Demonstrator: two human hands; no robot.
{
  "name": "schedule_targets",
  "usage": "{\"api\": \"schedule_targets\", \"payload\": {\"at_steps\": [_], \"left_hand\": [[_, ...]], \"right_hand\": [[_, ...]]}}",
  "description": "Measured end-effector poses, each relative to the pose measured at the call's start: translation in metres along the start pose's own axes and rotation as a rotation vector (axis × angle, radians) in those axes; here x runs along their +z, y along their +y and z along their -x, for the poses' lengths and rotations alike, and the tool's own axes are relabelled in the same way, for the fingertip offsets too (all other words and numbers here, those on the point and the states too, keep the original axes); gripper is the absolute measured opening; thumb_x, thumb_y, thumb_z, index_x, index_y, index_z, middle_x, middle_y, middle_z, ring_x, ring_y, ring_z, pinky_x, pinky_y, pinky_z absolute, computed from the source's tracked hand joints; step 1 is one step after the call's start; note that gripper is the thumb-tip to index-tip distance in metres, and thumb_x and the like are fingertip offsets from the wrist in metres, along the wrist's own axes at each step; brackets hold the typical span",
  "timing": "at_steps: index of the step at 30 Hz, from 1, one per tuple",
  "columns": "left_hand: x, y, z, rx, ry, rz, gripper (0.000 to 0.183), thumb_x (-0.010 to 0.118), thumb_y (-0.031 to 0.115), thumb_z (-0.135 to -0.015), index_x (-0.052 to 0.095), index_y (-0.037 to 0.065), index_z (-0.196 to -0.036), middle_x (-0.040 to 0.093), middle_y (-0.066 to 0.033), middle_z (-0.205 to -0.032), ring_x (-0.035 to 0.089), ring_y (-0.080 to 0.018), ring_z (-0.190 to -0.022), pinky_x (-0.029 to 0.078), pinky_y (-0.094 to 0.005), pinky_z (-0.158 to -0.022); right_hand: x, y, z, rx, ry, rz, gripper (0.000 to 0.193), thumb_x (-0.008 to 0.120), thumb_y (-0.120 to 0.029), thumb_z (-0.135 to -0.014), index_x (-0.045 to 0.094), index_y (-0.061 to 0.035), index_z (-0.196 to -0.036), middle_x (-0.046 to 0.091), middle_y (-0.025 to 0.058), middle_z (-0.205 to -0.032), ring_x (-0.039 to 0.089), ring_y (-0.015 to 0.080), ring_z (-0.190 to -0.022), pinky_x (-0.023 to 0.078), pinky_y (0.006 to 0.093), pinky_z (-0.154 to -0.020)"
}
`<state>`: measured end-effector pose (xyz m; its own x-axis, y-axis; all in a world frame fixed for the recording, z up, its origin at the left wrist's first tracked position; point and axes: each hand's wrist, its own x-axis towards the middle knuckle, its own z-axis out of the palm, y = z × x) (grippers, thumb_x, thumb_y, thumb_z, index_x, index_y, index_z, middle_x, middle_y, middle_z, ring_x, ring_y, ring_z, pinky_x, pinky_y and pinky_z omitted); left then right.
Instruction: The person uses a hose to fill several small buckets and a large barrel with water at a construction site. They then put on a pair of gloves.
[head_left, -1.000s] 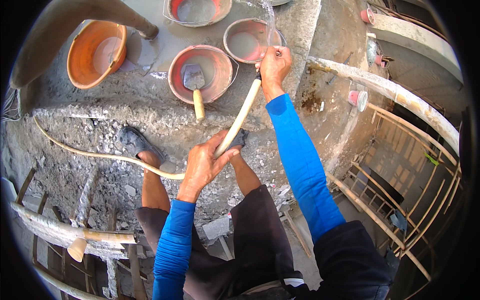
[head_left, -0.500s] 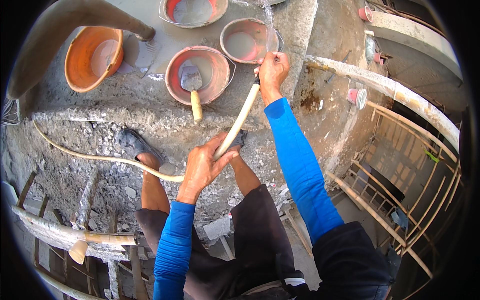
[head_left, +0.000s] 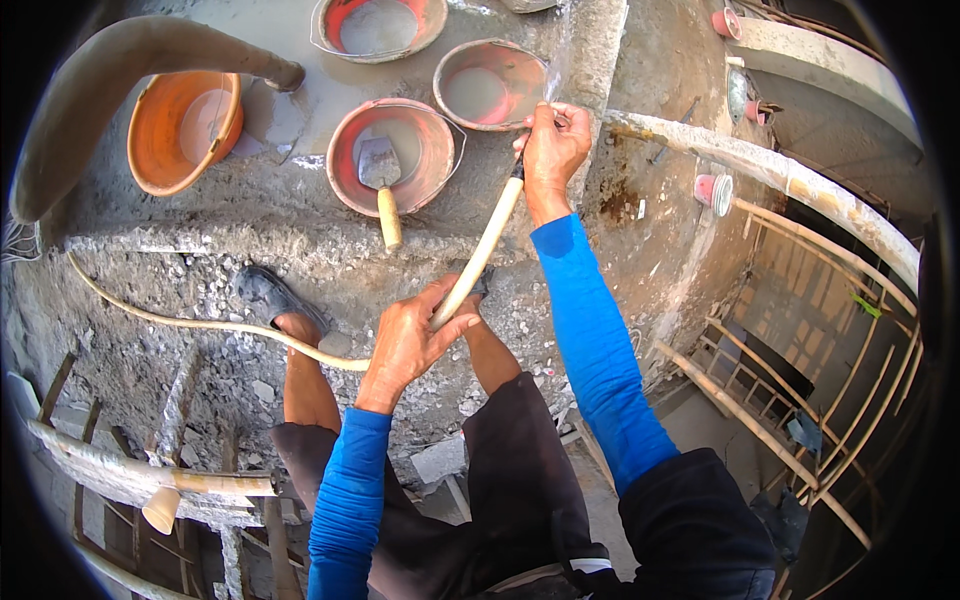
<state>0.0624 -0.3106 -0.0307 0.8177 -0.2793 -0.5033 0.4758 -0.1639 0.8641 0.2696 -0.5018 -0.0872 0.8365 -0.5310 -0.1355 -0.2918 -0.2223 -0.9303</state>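
The person holds one long cream hose (head_left: pixel 478 262) with both hands. The left hand (head_left: pixel 410 340) is low in the picture, and its fingers (head_left: pixel 452 330) are wrapped tight around the hose. The right hand (head_left: pixel 550 150) is higher up, and its fingers are closed around the top end of the hose, just beside a bucket. From the left hand the hose runs away to the left in a long curve over the rough grey ground.

There are four round buckets on the wet grey concrete floor (head_left: pixel 300 215). One orange bucket (head_left: pixel 185 130) sits on the left. One red bucket (head_left: pixel 395 155) sits in the middle, and one trowel (head_left: pixel 380 185) with a pale wooden handle lies in it. One more red bucket (head_left: pixel 490 85) is right by the right hand and has grey water in it. The fourth bucket (head_left: pixel 378 25) is at the top, partly cut off by the edge.

One thick grey pipe (head_left: pixel 120 85) bends in from the left, above the orange bucket.

Both arms wear blue sleeves. Two legs show below, and one dark shoe (head_left: pixel 265 295) stands on the stones.

Two small pink cups lie on the right: one pink cup (head_left: pixel 712 190) by the long pale pole (head_left: pixel 800 185), and another cup (head_left: pixel 722 22) near the top edge. No labels or signs can be seen on anything.
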Motion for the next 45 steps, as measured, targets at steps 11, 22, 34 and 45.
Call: {"api": "schedule_targets", "payload": {"at_steps": [11,22,34,45], "left_hand": [[0.000,0.000,-0.002,0.036,0.037,0.004,0.062,0.086,0.030,-0.083,0.064,0.005,-0.135,0.074,-0.0178,-0.102,0.074,-0.0252,-0.089,0.057,-0.0384,-0.081],[0.001,-0.003,-0.002,0.020,0.026,0.005,0.060,0.086,0.027,-0.084,0.064,0.004,-0.134,0.074,-0.0166,-0.102,0.074,-0.0240,-0.090,0.056,-0.0383,-0.081],[0.003,-0.008,0.000,0.009,0.029,0.006,0.057,0.080,0.036,-0.088,0.063,0.007,-0.133,0.073,-0.0208,-0.098,0.072,-0.0405,-0.089,0.056,-0.0452,-0.075],[0.011,-0.021,-0.002,0.068,0.092,0.001,0.056,0.073,0.025,-0.095,0.056,0.025,-0.148,0.072,-0.0226,-0.107,0.067,-0.0464,-0.098,0.055,-0.0472,-0.078]], "right_hand": [[0.010,0.002,-0.005,-0.031,-0.029,-0.029,0.014,0.064,-0.007,-0.094,0.054,0.0000,-0.101,0.064,0.0110,-0.074,0.058,0.0161,-0.043,0.044,0.0316,-0.036],[0.002,0.025,-0.009,0.066,0.027,0.050,0.013,0.062,-0.010,-0.096,0.055,0.0010,-0.098,0.064,0.0115,-0.071,0.059,0.0177,-0.042,0.045,0.0327,-0.036],[0.015,0.074,0.001,0.302,-0.114,0.169,0.012,0.062,-0.009,-0.096,0.057,0.0015,-0.092,0.065,0.0142,-0.068,0.061,0.0207,-0.045,0.047,0.0349,-0.038],[-0.001,0.120,-0.009,0.462,-0.170,0.266,0.018,0.063,-0.016,-0.097,0.061,0.0010,-0.092,0.068,0.0150,-0.074,0.063,0.0204,-0.055,0.051,0.0373,-0.046]]}}
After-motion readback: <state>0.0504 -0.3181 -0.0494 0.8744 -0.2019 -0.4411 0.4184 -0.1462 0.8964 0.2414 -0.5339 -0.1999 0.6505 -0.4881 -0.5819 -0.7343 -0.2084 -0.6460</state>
